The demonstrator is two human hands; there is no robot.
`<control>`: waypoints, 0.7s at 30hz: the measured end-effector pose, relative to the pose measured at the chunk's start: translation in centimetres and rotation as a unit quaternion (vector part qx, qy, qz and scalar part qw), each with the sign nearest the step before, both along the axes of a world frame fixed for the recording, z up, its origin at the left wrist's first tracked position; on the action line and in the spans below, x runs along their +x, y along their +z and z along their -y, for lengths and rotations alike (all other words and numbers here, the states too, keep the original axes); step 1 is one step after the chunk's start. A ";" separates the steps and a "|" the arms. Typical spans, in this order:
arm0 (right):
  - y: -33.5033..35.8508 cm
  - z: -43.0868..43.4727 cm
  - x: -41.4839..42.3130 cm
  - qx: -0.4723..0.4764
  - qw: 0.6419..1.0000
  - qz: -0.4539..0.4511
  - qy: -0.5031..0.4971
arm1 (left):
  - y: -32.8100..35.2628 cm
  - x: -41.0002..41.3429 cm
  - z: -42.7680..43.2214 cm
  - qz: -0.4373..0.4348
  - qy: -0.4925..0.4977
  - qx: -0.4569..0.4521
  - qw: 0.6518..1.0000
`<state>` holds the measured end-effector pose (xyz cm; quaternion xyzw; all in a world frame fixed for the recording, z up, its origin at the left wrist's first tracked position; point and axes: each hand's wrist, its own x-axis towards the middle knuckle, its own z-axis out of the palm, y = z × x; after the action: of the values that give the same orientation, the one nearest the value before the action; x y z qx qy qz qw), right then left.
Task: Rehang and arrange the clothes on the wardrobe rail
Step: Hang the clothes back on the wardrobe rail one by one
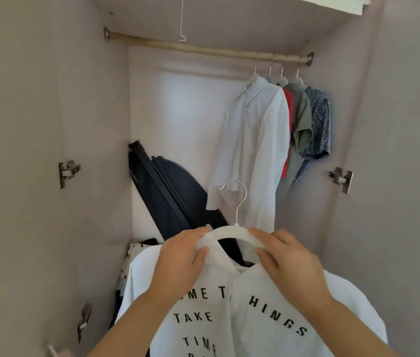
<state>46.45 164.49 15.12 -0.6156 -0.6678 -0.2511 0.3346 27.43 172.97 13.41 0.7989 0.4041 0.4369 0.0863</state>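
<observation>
Head camera: Inside an open wardrobe, a person holds a white printed shirt (268,318), lettered in black, on a white hanger (232,234) low in front of the cupboard, well below the rail (203,50). The left hand (178,256) pinches the shirt's collar between thumb and fingers at the hanger's left arm. The right hand (286,256) curls its fingers and thumb round the hanger's right arm. The hanger's metal hook points upward, free of the rail.

Four garments hang pressed together at the rail's right end: a white shirt (255,140), a red garment (288,112) mostly hidden behind it, a grey-green shirt (300,119) and a blue patterned shirt (319,119). The rest of the rail is bare.

A dark blue object (173,186) leans tilted against the back wall at lower left, and a thin wire hook (181,21) dangles from above near the rail's left half.
</observation>
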 end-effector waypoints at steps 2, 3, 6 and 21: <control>0.4 -4.1 0.9 0.005 1.000 -0.003 0.004 | 0.5 0.7 -3.8 -0.002 0.010 0.001 1.000; 0.7 -6.2 1.3 0.007 1.000 -0.005 0.005 | 0.8 1.0 -5.9 0.000 0.011 0.000 1.000; 2.1 -12.0 1.8 0.019 1.000 -0.008 -0.007 | 2.2 1.7 -11.9 0.006 0.006 0.014 1.000; 20.3 -34.3 5.9 0.042 0.991 0.052 -0.117 | 15.8 2.0 -34.8 0.109 0.009 0.061 0.992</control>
<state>52.34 198.81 35.44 -0.6610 -0.5967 -0.3480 0.2933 29.45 207.73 29.17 0.7467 0.3727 0.5455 0.0770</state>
